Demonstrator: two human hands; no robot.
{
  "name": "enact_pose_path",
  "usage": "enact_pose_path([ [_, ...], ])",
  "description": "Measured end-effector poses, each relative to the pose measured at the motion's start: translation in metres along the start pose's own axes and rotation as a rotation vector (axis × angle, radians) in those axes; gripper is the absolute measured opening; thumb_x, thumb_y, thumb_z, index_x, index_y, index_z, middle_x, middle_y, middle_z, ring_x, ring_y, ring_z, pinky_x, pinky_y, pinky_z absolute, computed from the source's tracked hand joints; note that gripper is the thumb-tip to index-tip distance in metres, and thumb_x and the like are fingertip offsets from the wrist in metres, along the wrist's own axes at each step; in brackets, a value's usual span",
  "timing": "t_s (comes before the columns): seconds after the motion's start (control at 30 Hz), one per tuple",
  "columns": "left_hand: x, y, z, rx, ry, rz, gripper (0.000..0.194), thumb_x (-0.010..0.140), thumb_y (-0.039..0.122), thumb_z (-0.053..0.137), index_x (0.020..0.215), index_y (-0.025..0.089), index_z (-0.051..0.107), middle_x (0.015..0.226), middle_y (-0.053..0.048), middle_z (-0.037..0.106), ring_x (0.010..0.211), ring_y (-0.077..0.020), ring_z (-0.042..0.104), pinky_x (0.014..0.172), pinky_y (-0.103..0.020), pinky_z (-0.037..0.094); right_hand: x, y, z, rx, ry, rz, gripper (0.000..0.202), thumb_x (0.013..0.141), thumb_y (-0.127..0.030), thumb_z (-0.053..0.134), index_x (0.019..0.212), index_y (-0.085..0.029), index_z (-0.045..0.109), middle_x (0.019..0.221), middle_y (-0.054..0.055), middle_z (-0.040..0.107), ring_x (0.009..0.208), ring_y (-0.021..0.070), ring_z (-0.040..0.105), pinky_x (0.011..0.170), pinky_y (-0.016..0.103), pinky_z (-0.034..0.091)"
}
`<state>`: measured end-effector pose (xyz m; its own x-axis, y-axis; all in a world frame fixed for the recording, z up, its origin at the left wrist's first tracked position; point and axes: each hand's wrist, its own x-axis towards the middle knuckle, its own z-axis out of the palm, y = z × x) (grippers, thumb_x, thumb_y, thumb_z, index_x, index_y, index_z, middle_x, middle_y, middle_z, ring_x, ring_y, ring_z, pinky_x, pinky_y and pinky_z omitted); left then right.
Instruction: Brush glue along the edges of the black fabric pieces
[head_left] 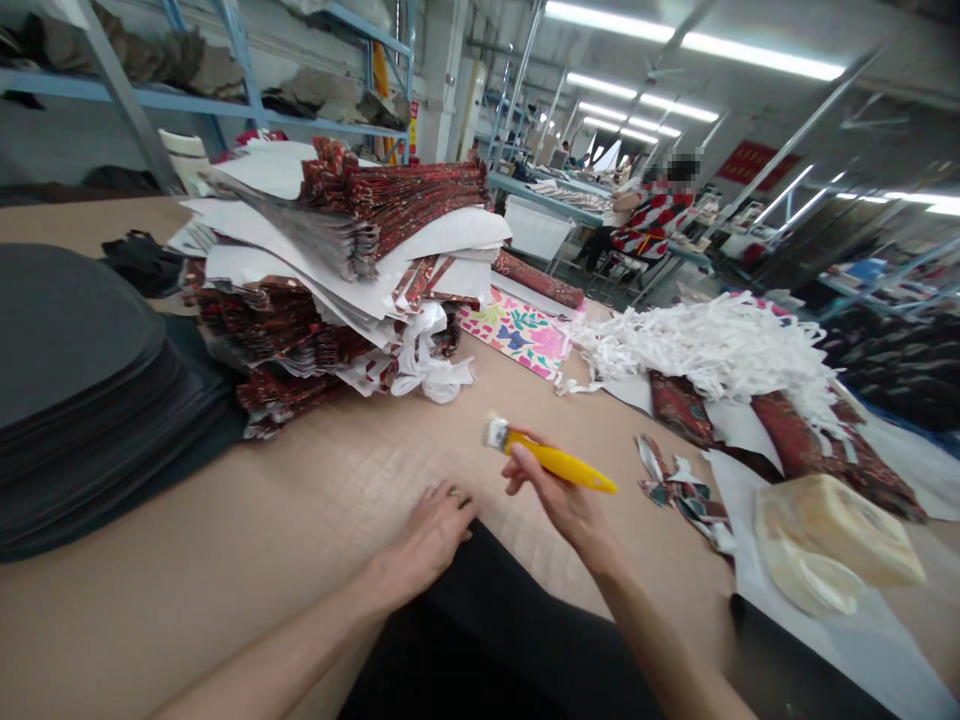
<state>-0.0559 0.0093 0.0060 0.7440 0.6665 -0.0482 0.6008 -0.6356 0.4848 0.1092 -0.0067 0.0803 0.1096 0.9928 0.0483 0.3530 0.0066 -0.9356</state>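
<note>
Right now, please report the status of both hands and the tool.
Left hand flat on table, empty. Right hand grips yellow cutter, raised. Fabric stack beyond, apart.

Bright, even light from ceiling tube lamps [757, 52], soft shadows, wide-angle bending at edges, slight blur throughout.

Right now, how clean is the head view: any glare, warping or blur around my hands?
Head view: ceiling strip lights blow out to white; wide-lens warping bends the shelf posts and table edges; the right hand with the yellow cutter and the left hand look fairly sharp; the far aisle is soft.
</note>
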Motion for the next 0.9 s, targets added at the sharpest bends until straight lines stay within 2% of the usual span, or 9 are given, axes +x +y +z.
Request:
enact_pose_path([
  [0.07, 0.009, -0.007, -0.001, -0.008, -0.005, 0.024, 0.017, 0.078, 0.008, 0.061, 0.091, 0.018, 0.057, 0.099, -0.005, 0.057, 0.096, -0.024, 0.05, 0.083, -0.037, 0.04, -0.022, 0.009, -0.03, 0.0, 0.074, 0.011, 0.037, 0.088, -0.045, 0.048, 0.113, -0.02, 0.056, 0.069, 0.0, 0.065, 0.054, 0.0133, 0.062, 0.061, 0.026, 0.051],
  [0.13, 0.011, -0.011, -0.002, -0.015, -0.006, 0.064, 0.015, 0.077, 0.007, 0.062, 0.083, 0.019, 0.055, 0.089, -0.002, 0.058, 0.09, -0.0218, 0.051, 0.08, -0.035, 0.038, -0.047, 0.027, -0.054, -0.016, 0.116, 0.041, 0.033, 0.089, -0.042, 0.047, 0.112, -0.02, 0.056, 0.067, 0.001, 0.065, 0.059, 0.0155, 0.065, 0.061, 0.027, 0.052],
  [0.23, 0.009, -0.012, -0.006, -0.024, 0.007, 0.128, 0.021, 0.073, 0.002, 0.061, 0.08, 0.019, 0.051, 0.084, 0.001, 0.058, 0.084, -0.0191, 0.051, 0.075, -0.031, 0.036, -0.082, 0.057, -0.072, -0.129, 0.156, 0.057, 0.028, 0.085, -0.039, 0.053, 0.106, -0.022, 0.059, 0.072, 0.002, 0.068, 0.069, 0.0177, 0.068, 0.066, 0.028, 0.054],
  [0.37, 0.004, -0.01, -0.012, -0.033, 0.053, 0.181, 0.025, 0.072, -0.002, 0.056, 0.081, 0.019, 0.046, 0.079, 0.004, 0.057, 0.075, -0.0151, 0.053, 0.069, -0.027, 0.036, -0.109, 0.076, -0.067, -0.342, 0.067, 0.033, 0.03, 0.08, -0.032, 0.061, 0.109, -0.024, 0.059, 0.095, 0.006, 0.07, 0.087, 0.0213, 0.068, 0.079, 0.035, 0.054],
  [0.53, -0.001, -0.009, -0.016, 0.015, 0.1, 0.28, 0.017, 0.082, 0.002, 0.052, 0.08, 0.019, 0.05, 0.075, 0.004, 0.059, 0.068, -0.0141, 0.055, 0.066, -0.026, 0.037, -0.115, 0.076, -0.054, -0.52, -0.124, -0.057, 0.035, 0.077, -0.026, 0.064, 0.112, -0.024, 0.06, 0.103, 0.007, 0.066, 0.096, 0.026, 0.064, 0.087, 0.046, 0.051],
  [0.63, -0.004, -0.01, -0.016, 0.063, 0.131, 0.333, 0.015, 0.089, 0.007, 0.049, 0.08, 0.018, 0.054, 0.073, 0.002, 0.061, 0.066, -0.015, 0.055, 0.066, -0.027, 0.037, -0.116, 0.081, -0.051, -0.571, -0.143, -0.126, 0.038, 0.077, -0.023, 0.064, 0.115, -0.024, 0.058, 0.103, 0.007, 0.065, 0.096, 0.0261, 0.062, 0.09, 0.049, 0.049],
  [0.7, -0.007, -0.01, -0.017, 0.096, 0.189, 0.381, 0.015, 0.091, 0.011, 0.049, 0.08, 0.017, 0.056, 0.084, -0.002, 0.064, 0.079, -0.0179, 0.058, 0.072, -0.029, 0.04, -0.117, 0.086, -0.051, -0.58, -0.142, -0.179, 0.043, 0.077, -0.02, 0.064, 0.118, -0.025, 0.056, 0.105, 0.007, 0.065, 0.099, 0.0261, 0.061, 0.091, 0.048, 0.048],
  [0.8, -0.012, -0.009, -0.019, 0.15, 0.35, 0.47, 0.017, 0.094, 0.014, 0.046, 0.085, 0.017, 0.059, 0.1, -0.005, 0.063, 0.096, -0.0215, 0.054, 0.081, -0.033, 0.04, -0.123, 0.095, -0.053, -0.602, -0.145, -0.262, 0.05, 0.074, -0.015, 0.066, 0.121, -0.028, 0.053, 0.103, 0.006, 0.068, 0.101, 0.0266, 0.062, 0.094, 0.049, 0.045],
  [0.9, -0.02, -0.005, -0.022, 0.154, 0.429, 0.489, 0.022, 0.096, 0.014, 0.04, 0.087, 0.018, 0.06, 0.088, -0.004, 0.062, 0.082, -0.0173, 0.054, 0.074, -0.03, 0.041, -0.135, 0.105, -0.064, -0.649, -0.106, -0.293, 0.05, 0.073, -0.019, 0.069, 0.119, -0.029, 0.055, 0.092, 0.004, 0.071, 0.095, 0.0269, 0.065, 0.091, 0.05, 0.046],
])
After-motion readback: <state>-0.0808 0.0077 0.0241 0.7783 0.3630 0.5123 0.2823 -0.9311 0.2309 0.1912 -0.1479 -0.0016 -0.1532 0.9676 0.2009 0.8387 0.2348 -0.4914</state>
